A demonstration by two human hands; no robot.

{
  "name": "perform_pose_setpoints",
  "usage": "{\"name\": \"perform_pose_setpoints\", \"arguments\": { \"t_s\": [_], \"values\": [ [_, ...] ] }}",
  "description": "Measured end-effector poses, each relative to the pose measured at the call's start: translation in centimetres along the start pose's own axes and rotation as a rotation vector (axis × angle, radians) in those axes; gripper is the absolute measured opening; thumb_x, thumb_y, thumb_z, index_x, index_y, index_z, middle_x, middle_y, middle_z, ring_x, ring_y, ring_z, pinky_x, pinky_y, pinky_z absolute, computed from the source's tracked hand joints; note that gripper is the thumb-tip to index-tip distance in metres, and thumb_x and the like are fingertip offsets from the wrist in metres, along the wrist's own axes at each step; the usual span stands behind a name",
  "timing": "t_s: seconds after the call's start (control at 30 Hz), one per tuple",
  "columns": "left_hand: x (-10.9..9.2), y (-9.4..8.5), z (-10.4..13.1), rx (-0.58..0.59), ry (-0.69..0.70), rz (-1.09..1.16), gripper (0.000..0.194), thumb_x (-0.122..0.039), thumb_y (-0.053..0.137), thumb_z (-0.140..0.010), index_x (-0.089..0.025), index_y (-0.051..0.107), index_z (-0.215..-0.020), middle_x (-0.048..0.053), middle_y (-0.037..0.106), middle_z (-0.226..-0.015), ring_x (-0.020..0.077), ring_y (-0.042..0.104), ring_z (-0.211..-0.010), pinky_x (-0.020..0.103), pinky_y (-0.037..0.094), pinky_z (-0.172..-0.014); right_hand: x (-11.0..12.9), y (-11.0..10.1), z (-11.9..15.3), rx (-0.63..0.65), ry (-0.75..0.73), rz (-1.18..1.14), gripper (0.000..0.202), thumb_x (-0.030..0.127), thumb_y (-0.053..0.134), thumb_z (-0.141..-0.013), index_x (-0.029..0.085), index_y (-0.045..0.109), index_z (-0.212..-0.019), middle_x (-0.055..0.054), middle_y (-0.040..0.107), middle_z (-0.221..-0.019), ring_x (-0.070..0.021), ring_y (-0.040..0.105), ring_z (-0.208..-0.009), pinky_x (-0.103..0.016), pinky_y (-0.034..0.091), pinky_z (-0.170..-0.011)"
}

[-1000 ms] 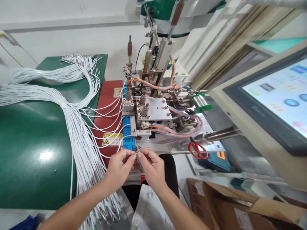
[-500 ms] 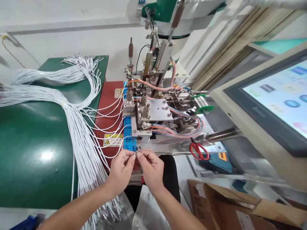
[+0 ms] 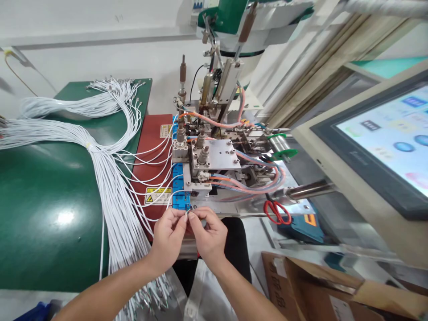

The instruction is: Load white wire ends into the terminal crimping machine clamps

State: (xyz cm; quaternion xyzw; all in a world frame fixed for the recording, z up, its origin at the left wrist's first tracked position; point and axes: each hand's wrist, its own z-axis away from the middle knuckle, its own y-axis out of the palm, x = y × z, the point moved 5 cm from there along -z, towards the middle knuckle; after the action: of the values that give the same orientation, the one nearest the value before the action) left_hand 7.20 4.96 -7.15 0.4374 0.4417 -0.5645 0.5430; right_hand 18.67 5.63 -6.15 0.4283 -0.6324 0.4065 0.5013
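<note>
My left hand [image 3: 169, 238] and my right hand [image 3: 210, 234] meet fingertip to fingertip at the near end of a row of blue fixtures [image 3: 181, 203]. Both are closed in a pinch. Between them is a tiny wire end, mostly covered by the fingers; whether each hand grips it is hard to make out. White cables [image 3: 113, 205] fan out from a tied bundle on the left, and several run across the red plate [image 3: 152, 171] into the blue fixtures. A metal machine [image 3: 217, 154] with pink and blue tubes stands just beyond the hands.
A green table [image 3: 43, 214] lies at the left. To the right are red-handled scissors [image 3: 277, 211], a green wire spool [image 3: 282, 147], a touch screen [image 3: 391, 138] on a metal arm, and a cardboard box [image 3: 301, 290] at the lower right.
Both hands have shifted very slightly left, still pinched together at the same place. The view has moved a little; the cables and machine look the same.
</note>
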Motion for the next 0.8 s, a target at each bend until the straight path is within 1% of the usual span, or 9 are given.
{"name": "perform_pose_setpoints", "arguments": {
  "t_s": [0.13, 0.27, 0.33, 0.47, 0.63, 0.67, 0.7, 0.73, 0.8],
  "values": [
    [-0.1, -0.1, -0.1, -0.02, 0.014, -0.012, 0.016, -0.031, 0.049, -0.084, -0.015, 0.05, -0.085, 0.002, 0.063, -0.074, 0.0121, 0.06, -0.066, 0.023, 0.05, -0.063, -0.1, 0.0, -0.1, 0.028, -0.022, 0.014, 0.015, 0.017, 0.057, -0.075, 0.017, 0.059, -0.06, -0.001, 0.057, -0.062, -0.0134, 0.055, -0.059, -0.026, 0.046, -0.056],
    [-0.1, 0.0, 0.0, -0.006, 0.004, -0.029, 0.015, -0.031, 0.048, -0.084, -0.016, 0.051, -0.084, 0.003, 0.064, -0.076, 0.013, 0.061, -0.069, 0.023, 0.05, -0.063, 1.0, -0.3, -0.2, 0.044, -0.284, 0.136, 0.008, 0.013, 0.055, -0.074, 0.018, 0.06, -0.069, -0.003, 0.059, -0.067, -0.0154, 0.056, -0.065, -0.029, 0.046, -0.061],
    [-0.2, 0.1, 0.0, 0.014, 0.026, -0.067, 0.014, -0.029, 0.048, -0.083, -0.016, 0.053, -0.084, 0.003, 0.064, -0.078, 0.0131, 0.061, -0.07, 0.023, 0.05, -0.064, 1.3, -0.5, -0.4, 0.099, -0.36, 0.182, 0.008, 0.013, 0.054, -0.074, 0.018, 0.059, -0.072, -0.004, 0.059, -0.07, -0.016, 0.055, -0.067, -0.03, 0.046, -0.062],
    [-0.6, -0.2, -0.2, 0.057, 0.071, -0.213, 0.013, -0.025, 0.049, -0.081, -0.016, 0.058, -0.081, 0.001, 0.063, -0.075, 0.0123, 0.059, -0.068, 0.021, 0.047, -0.063, 1.6, -1.1, -1.5, 0.281, -0.341, 0.213, 0.009, 0.013, 0.052, -0.076, 0.018, 0.055, -0.07, -0.003, 0.056, -0.068, -0.0149, 0.053, -0.065, -0.028, 0.045, -0.06],
    [-1.5, -0.3, -0.7, 0.337, 0.023, -0.464, 0.013, -0.019, 0.048, -0.077, -0.017, 0.061, -0.072, -0.004, 0.055, -0.054, 0.0097, 0.053, -0.05, 0.019, 0.04, -0.05, 2.3, -1.1, -2.1, 0.656, -0.311, 0.304, 0.01, 0.012, 0.052, -0.074, 0.018, 0.056, -0.069, -0.002, 0.055, -0.067, -0.0145, 0.051, -0.065, -0.026, 0.041, -0.06],
    [-1.7, -0.3, -0.7, 0.359, 0.016, -0.485, 0.013, -0.018, 0.048, -0.077, -0.017, 0.06, -0.071, -0.005, 0.054, -0.052, 0.0095, 0.053, -0.049, 0.019, 0.039, -0.049, 2.2, -1.0, -2.0, 0.667, -0.293, 0.304, 0.009, 0.013, 0.052, -0.075, 0.018, 0.057, -0.068, -0.002, 0.056, -0.067, -0.0145, 0.051, -0.065, -0.026, 0.041, -0.06],
    [-1.9, -0.4, -0.8, 0.348, 0.015, -0.487, 0.013, -0.019, 0.048, -0.077, -0.017, 0.059, -0.072, -0.005, 0.054, -0.051, 0.0096, 0.053, -0.048, 0.019, 0.038, -0.048, 2.0, -1.0, -1.9, 0.635, -0.252, 0.284, 0.01, 0.015, 0.053, -0.075, 0.017, 0.057, -0.067, -0.002, 0.056, -0.066, -0.0145, 0.051, -0.065, -0.026, 0.041, -0.06],
    [-2.1, -0.5, -0.8, 0.315, 0.017, -0.472, 0.012, -0.02, 0.048, -0.078, -0.017, 0.059, -0.073, -0.004, 0.055, -0.052, 0.0099, 0.053, -0.048, 0.019, 0.039, -0.049, 1.6, -1.0, -1.9, 0.546, -0.185, 0.244, 0.013, 0.017, 0.053, -0.076, 0.017, 0.057, -0.064, -0.002, 0.055, -0.064, -0.014, 0.05, -0.063, -0.026, 0.04, -0.059],
    [-2.2, -0.6, -0.9, 0.213, 0.025, -0.417, 0.013, -0.025, 0.047, -0.08, -0.017, 0.058, -0.078, -0.004, 0.055, -0.052, 0.0107, 0.055, -0.049, 0.02, 0.04, -0.05, 0.2, -1.2, -1.5, 0.352, 0.023, 0.109, 0.019, 0.023, 0.052, -0.078, 0.017, 0.054, -0.06, 0.001, 0.053, -0.058, -0.0119, 0.048, -0.055, -0.024, 0.039, -0.053]
  ]
}}
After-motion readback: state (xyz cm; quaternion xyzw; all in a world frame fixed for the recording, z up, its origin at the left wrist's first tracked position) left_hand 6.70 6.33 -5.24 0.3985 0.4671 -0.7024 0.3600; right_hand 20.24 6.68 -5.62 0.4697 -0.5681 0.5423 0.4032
